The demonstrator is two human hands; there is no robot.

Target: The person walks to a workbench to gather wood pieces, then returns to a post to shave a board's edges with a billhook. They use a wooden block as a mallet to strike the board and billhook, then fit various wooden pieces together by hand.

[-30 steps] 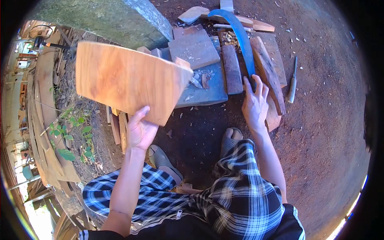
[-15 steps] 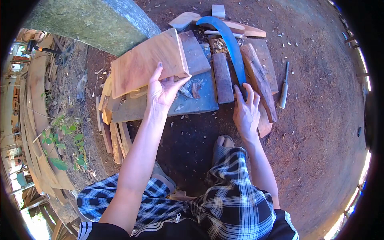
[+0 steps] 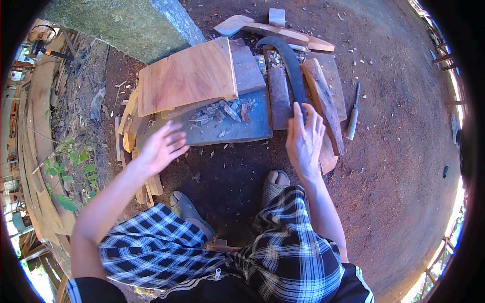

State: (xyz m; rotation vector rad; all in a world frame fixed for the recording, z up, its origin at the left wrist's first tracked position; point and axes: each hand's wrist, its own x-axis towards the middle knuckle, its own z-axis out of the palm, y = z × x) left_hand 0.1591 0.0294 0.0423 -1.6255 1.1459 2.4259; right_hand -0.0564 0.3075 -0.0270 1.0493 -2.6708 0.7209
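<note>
My left hand (image 3: 163,146) is open and slightly blurred, its fingers spread in front of a wide, flat wooden board (image 3: 187,76). The board lies tilted over other wood, apart from the hand. My right hand (image 3: 305,136) is at the near end of a long curved blade (image 3: 289,63), its fingers bent around that end. The grip under the fingers is mostly hidden. The blade lies between a narrow dark wood block (image 3: 279,96) and a rough-edged wood piece (image 3: 323,101).
Grey wood chips (image 3: 217,112) lie on a low dark slab (image 3: 247,129). To the right, a chisel-like tool (image 3: 353,118) rests on the dirt floor. A big stone-like block (image 3: 126,30) stands at the back left. Planks (image 3: 43,131) line the left side.
My left hand has let go of the wooden board and moved down and left. The board has settled lower. The curved blade has come down nearer, with my right hand still at its end.
</note>
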